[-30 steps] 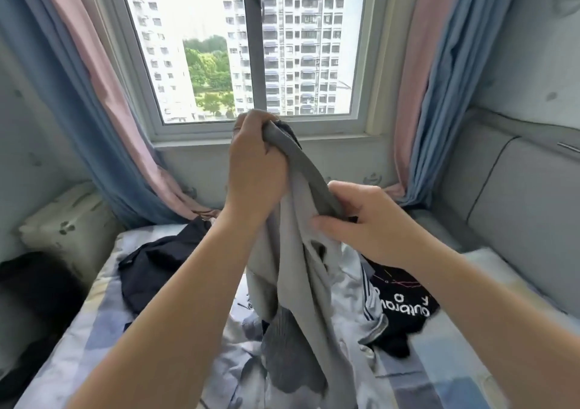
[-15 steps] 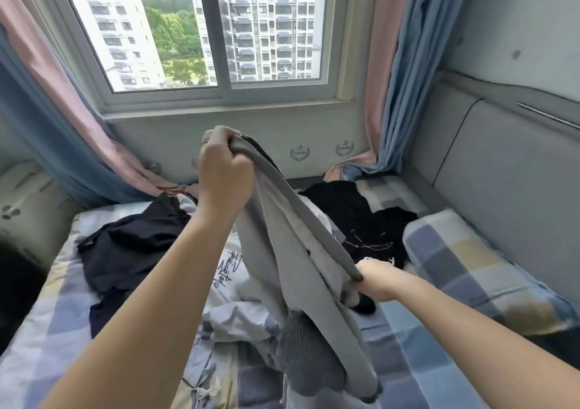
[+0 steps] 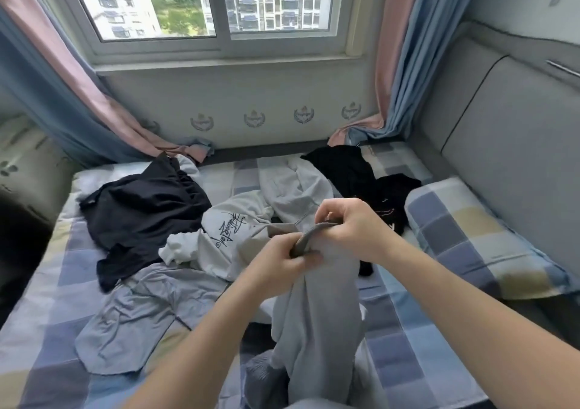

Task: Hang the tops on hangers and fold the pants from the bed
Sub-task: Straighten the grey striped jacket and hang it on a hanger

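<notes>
Grey garment [image 3: 317, 320] hangs limp; left hand [image 3: 279, 267], right hand [image 3: 354, 229] pinch ribbed band [image 3: 309, 236].

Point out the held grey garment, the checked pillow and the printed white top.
grey garment [image 3: 317, 330]: head view, hanging cloth below its dark band.
checked pillow [image 3: 464, 232]: head view, middle of its top face.
white top [image 3: 216, 251]: head view, just below the print.

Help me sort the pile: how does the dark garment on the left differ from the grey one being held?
The dark garment is near-black; the grey garment is pale. The dark garment lies crumpled on the bed, untouched; the grey garment hangs from the left hand and right hand, which pinch its band. Neither is folded.
</notes>
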Motion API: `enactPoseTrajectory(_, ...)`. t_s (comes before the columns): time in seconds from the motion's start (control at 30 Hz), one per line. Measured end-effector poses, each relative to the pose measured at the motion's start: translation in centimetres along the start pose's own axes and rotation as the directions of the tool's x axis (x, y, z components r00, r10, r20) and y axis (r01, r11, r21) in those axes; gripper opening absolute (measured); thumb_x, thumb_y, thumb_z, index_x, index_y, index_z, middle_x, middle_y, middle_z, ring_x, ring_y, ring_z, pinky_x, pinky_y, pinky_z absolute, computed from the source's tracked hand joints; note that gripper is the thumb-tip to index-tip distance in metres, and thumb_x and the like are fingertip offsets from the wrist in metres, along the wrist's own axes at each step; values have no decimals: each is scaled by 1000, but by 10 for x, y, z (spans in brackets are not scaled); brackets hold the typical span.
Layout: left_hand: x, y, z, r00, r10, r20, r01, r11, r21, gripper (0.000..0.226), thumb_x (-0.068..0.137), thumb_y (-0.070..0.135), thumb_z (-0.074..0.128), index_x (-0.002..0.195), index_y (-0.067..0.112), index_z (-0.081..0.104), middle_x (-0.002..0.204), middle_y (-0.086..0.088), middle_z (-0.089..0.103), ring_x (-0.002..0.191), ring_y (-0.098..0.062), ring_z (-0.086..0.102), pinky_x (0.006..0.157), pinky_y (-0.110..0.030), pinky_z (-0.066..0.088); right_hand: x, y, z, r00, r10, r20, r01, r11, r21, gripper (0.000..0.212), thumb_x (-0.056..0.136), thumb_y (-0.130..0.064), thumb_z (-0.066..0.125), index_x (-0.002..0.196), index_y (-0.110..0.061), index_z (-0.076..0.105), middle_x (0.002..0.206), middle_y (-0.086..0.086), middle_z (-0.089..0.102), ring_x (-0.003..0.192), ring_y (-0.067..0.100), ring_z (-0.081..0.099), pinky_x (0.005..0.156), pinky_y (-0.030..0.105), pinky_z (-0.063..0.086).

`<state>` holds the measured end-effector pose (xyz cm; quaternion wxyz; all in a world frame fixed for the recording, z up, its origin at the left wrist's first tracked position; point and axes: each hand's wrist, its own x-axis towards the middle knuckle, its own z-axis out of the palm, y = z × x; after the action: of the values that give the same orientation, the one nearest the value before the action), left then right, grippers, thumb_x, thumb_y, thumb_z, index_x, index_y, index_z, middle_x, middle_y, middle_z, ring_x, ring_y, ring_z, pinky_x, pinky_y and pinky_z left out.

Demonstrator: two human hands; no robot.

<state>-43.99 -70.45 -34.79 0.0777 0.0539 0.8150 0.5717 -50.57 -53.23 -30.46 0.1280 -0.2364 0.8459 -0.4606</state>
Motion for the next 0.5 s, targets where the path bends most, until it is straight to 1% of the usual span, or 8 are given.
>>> enactPoseTrajectory(0.07,-3,-3,0,980,49,-193,-44,999,30,16,80,24,60,71,11,57,66,-1,47,64,-13,41,62,-36,33,-7,7,4,996,-7,88,2,999,51,21,83,-18,77,69,-27,64,54,-12,52,52,5,41,51,22,34)
enactPoseTrajectory(0.1,-4,-4,-1,967,77,-245,-69,997,40,11,79,21,58,75,12,63,66,-2,53,65,-15,46,63,-35,37,-10,12,6,992,-1,129,-14,993,115,24,86,-16,76,68,-27,64,56,-14,51,54,4,42,52,20,35)
enactPoseTrajectory(0.17,-8,0,-3,943,127,-308,-114,992,62,15,78,13,54,79,20,67,70,1,59,70,-17,52,66,-27,41,-19,25,16,980,26,198,-77,963,257,34,85,-9,73,59,-28,60,56,-16,47,53,3,41,51,17,35)
enactPoseTrajectory(0.23,-11,11,-3,918,166,-360,-156,986,57,22,80,9,52,76,28,64,67,9,56,66,-6,49,61,-18,37,-29,38,30,957,99,274,-176,946,274,32,77,-15,73,52,-23,54,56,-11,46,53,7,42,52,21,36)
enactPoseTrajectory(0.3,-13,23,-3,891,218,-399,-209,976,67,25,82,7,52,74,30,61,65,14,53,63,-4,46,59,-18,34,-36,52,41,919,179,351,-253,951,176,22,70,-29,75,57,-17,62,62,-4,58,60,12,53,61,27,43)
enactPoseTrajectory(0.37,-14,33,-7,866,235,-442,-237,970,52,20,85,7,51,78,20,65,68,0,57,64,-15,48,59,-28,37,-39,66,44,872,258,415,-306,950,52,15,67,-40,76,71,-26,74,77,-7,73,76,10,67,75,30,53)
enactPoseTrajectory(0.43,-14,41,-15,839,217,-499,-258,966,-15,17,87,8,51,82,12,67,71,-15,56,61,-17,45,56,-27,37,-41,82,45,828,319,461,-331,942,-56,23,70,-42,77,90,-31,77,95,-10,77,95,7,70,92,34,55)
enactPoseTrajectory(0.5,-14,48,-25,816,220,-535,-286,957,-42,18,89,9,51,82,12,67,68,-13,52,61,-11,41,53,-23,33,-44,96,45,816,400,418,-345,916,-204,41,65,-48,76,101,-28,73,104,-7,74,105,14,67,99,43,51)
